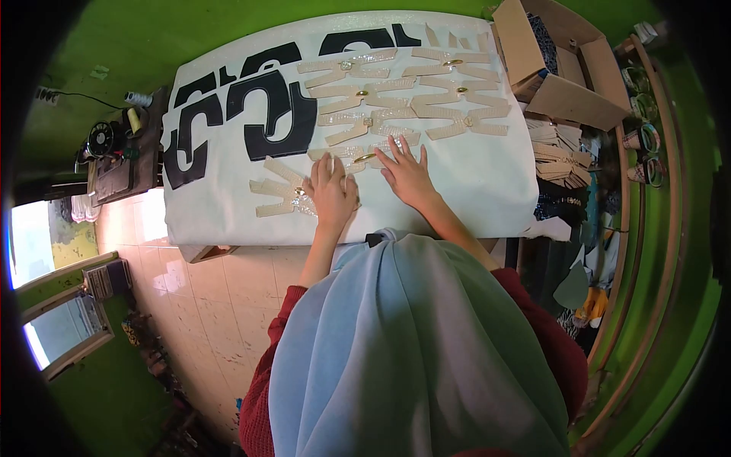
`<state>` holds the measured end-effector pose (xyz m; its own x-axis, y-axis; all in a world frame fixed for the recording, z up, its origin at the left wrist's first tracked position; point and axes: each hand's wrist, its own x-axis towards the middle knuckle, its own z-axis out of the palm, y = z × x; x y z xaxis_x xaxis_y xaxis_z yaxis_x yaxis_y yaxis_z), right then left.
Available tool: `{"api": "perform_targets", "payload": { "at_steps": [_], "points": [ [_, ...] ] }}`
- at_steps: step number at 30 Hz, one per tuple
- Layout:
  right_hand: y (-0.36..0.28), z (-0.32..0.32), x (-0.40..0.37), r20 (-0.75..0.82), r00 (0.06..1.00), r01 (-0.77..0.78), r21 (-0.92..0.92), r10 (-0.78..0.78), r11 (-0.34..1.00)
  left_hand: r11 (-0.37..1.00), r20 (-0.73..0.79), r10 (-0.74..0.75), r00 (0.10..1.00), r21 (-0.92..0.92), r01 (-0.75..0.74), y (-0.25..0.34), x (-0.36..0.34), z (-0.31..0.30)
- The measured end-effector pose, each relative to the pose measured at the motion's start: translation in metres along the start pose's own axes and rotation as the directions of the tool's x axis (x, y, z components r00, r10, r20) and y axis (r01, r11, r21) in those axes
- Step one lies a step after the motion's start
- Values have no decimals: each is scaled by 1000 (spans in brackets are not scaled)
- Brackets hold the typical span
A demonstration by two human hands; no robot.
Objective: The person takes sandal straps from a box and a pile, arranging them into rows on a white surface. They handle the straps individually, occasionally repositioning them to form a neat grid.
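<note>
My left hand lies palm down near the table's front edge, its fingers stretched forward. Its fingertips reach the left end of a beige textured strap piece with a gold oval ornament. My right hand is spread over the right part of that same piece, touching it from above. Beside my left hand lies another beige strap piece, fanned out, its middle partly hidden by the fingers. Farther back, several similar X-shaped strap pieces with gold ornaments are laid in rows.
Black curved cut pieces lie on the left of the white-covered table. An open cardboard box stands at the back right, above stacked beige strips. A sewing machine is at the far left.
</note>
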<state>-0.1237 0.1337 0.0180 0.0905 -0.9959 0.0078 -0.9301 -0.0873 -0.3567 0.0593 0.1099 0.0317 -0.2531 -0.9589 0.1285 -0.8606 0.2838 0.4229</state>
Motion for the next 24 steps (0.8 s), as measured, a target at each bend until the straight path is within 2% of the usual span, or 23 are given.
{"api": "perform_targets", "payload": {
  "at_steps": [1, 5, 7, 11, 15, 17, 19, 21, 22, 23, 24],
  "points": [
    [-1, -1, 0, 13, 1000, 2, -21, -2, 1000, 998, -7, 23, 1000, -53, -24, -2, 3, 4],
    [-3, -3, 1, 40, 999, 0, -54, 2, 999, 997, 48, 56, 997, -53, -53, -4, 17, 22],
    [-4, -2, -1, 51, 999, -6, -35, 7, 999, 999, 135, 52, 989, -1, -53, -6, 19, 30],
    [-5, 2, -5, 41, 999, 8, -53, -6, 999, 995, 134, 67, 989, 68, -77, -8, 16, 37],
    [-9, 0, 2, 54, 998, -18, -88, 23, 996, 992, 199, 4, 980, 120, -28, -1, 16, 34],
    [-15, -26, 16, 295, 951, -59, -114, 91, 992, 989, 211, -18, 977, 148, -13, 3, 17, 29],
    [-11, -28, 35, 295, 951, -70, -82, 91, 994, 975, 278, -53, 959, 221, -11, 10, 20, 24],
    [-9, -21, 51, 304, 948, -87, -42, 95, 995, 977, 243, -17, 970, 210, -35, 11, 23, 23],
    [-8, -10, 56, 41, 999, -24, 100, 19, 995, 979, 216, 23, 976, 194, -66, 11, 22, 24],
    [-6, 2, 57, -227, 974, 70, 222, -18, 973, 979, 221, 13, 975, 194, -57, 11, 23, 27],
    [-7, 6, 57, -216, 976, 71, 224, -21, 972, 994, 167, 17, 986, 104, -34, 11, 26, 30]
  ]
}}
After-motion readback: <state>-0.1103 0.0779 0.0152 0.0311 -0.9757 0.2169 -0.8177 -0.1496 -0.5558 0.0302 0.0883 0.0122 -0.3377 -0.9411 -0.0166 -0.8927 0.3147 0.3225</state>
